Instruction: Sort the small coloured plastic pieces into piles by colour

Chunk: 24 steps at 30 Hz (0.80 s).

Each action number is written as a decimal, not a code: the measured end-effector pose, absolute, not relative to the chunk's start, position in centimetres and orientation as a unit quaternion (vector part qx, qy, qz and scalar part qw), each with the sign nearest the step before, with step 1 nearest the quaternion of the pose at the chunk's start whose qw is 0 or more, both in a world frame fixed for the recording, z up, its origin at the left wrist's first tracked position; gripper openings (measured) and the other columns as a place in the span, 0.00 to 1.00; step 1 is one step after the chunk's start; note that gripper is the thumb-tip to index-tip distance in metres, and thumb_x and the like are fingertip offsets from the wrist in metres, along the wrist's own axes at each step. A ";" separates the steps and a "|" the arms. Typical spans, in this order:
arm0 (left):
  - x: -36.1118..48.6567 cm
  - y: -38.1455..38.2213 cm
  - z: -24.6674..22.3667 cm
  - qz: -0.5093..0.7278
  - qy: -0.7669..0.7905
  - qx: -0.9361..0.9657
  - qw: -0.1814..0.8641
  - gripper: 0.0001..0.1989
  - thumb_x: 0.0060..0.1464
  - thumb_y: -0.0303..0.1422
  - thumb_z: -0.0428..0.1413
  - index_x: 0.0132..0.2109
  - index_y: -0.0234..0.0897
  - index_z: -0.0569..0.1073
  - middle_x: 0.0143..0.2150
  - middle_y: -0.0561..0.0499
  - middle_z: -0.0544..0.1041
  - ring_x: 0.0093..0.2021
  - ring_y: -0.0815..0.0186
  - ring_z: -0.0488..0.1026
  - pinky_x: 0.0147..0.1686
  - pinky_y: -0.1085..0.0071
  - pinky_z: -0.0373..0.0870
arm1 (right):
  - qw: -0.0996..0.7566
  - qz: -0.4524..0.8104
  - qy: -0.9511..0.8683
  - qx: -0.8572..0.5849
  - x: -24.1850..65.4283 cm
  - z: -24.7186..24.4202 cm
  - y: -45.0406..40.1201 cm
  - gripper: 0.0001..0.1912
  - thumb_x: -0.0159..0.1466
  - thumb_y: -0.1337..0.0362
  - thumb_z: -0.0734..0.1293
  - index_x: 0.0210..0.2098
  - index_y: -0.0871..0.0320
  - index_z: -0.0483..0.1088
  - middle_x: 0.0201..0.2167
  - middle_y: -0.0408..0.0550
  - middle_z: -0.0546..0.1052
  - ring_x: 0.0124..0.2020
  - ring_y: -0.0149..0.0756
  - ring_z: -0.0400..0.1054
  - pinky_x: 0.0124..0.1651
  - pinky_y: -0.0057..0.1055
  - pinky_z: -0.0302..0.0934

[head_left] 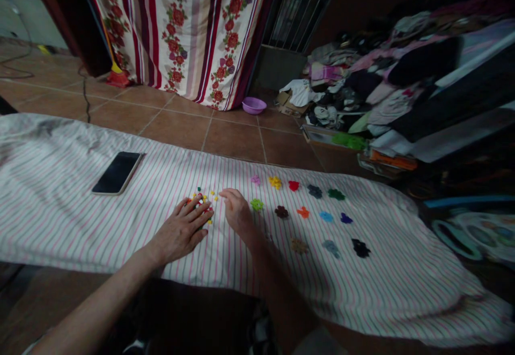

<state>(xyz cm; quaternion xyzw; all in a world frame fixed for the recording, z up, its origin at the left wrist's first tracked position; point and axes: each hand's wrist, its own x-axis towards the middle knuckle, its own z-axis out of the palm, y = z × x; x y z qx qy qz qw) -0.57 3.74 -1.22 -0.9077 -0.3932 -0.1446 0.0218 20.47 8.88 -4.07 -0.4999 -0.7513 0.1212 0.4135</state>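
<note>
My left hand (183,233) lies flat with fingers spread over a mixed pile of small coloured pieces (210,222), mostly yellow, red, white and green, partly hidden beneath it. Just right of the pile is my right hand (237,210), its fingers curled and pinched together; whatever is between the fingertips is too small to make out. A few loose yellow pieces (216,199) lie between the hands. Small heaps sorted by colour spread to the right, among them yellow (274,182), red (293,185), lime green (256,204), brown (281,212), orange (303,212) and black (361,248).
A striped cloth (161,172) covers the long work surface. A dark-screened phone (117,173) rests on its left part. Beyond it are a tiled floor, a purple basin (254,105), a floral curtain (201,33) and piled clothes (386,71) at the right.
</note>
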 end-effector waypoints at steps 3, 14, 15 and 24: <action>-1.6 3.4 -1.5 -0.146 -0.392 -0.908 0.028 0.24 0.65 0.37 0.45 0.66 0.47 0.60 0.70 0.51 0.57 0.72 0.53 0.47 0.65 0.49 0.57 | 0.412 0.127 -0.753 -0.497 20.6 -4.2 9.0 0.20 0.59 0.77 0.56 0.41 0.57 0.75 0.42 0.52 0.76 0.47 0.37 0.70 0.54 0.36 0.66; -4.2 3.3 -1.9 -0.190 -0.413 -0.891 0.020 0.24 0.64 0.38 0.46 0.66 0.45 0.61 0.72 0.47 0.54 0.72 0.52 0.47 0.65 0.50 0.59 | 0.403 0.151 -0.741 -0.516 19.9 -3.5 8.9 0.13 0.62 0.73 0.61 0.38 0.57 0.77 0.37 0.50 0.76 0.41 0.37 0.71 0.48 0.33 0.66; -4.3 3.2 -1.9 -0.192 -0.415 -0.889 0.018 0.24 0.64 0.38 0.46 0.66 0.45 0.61 0.72 0.46 0.54 0.72 0.52 0.48 0.65 0.50 0.59 | 0.400 0.154 -0.740 -0.518 19.9 -3.5 8.9 0.13 0.62 0.72 0.61 0.38 0.57 0.77 0.37 0.50 0.76 0.40 0.37 0.71 0.48 0.33 0.66; -3.9 3.2 -1.5 -0.153 -0.411 -0.898 0.018 0.26 0.65 0.41 0.44 0.68 0.41 0.57 0.70 0.44 0.58 0.70 0.56 0.53 0.64 0.53 0.61 | 0.374 0.165 -0.741 -0.532 19.7 -3.0 8.7 0.14 0.62 0.74 0.61 0.39 0.57 0.77 0.38 0.50 0.75 0.40 0.36 0.70 0.47 0.33 0.66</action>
